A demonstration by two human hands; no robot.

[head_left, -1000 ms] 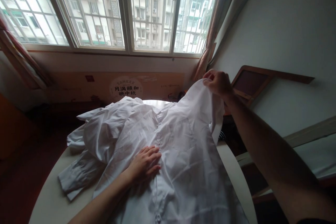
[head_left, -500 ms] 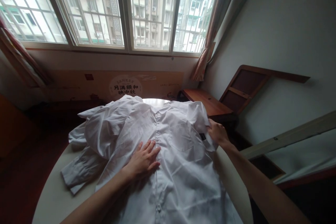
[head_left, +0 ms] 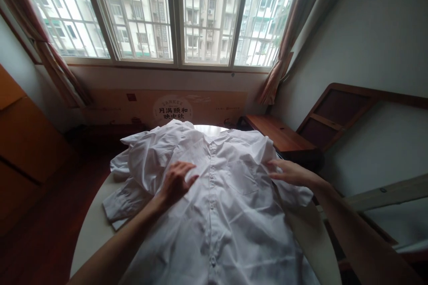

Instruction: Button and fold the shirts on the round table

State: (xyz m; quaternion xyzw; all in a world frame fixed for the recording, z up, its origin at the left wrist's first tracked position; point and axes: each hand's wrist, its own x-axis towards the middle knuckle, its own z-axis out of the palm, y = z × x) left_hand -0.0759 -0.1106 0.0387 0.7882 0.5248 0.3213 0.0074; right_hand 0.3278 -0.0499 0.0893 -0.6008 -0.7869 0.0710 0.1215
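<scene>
A white button-up shirt lies front side up, its collar toward the window and its button line running down the middle. Over the left half of the chest is my left hand, fingers loosely bent and apart, holding nothing. My right hand is at the shirt's right side near the sleeve, fingers stretched out; whether the fingertips touch the cloth I cannot tell. The right sleeve lies out past the shirt's side under that hand. On the left, the other sleeve is bunched and folded, its cuff on the table.
Under the shirt is a round pale table. A brown wooden chair stands behind it on the right, by the wall. A banner hangs below the barred window. An orange-brown cabinet is at the left.
My left hand has lifted from the button line and moved left. My right hand has let go of the sleeve, which now lies further out to the right. The view has turned left.
</scene>
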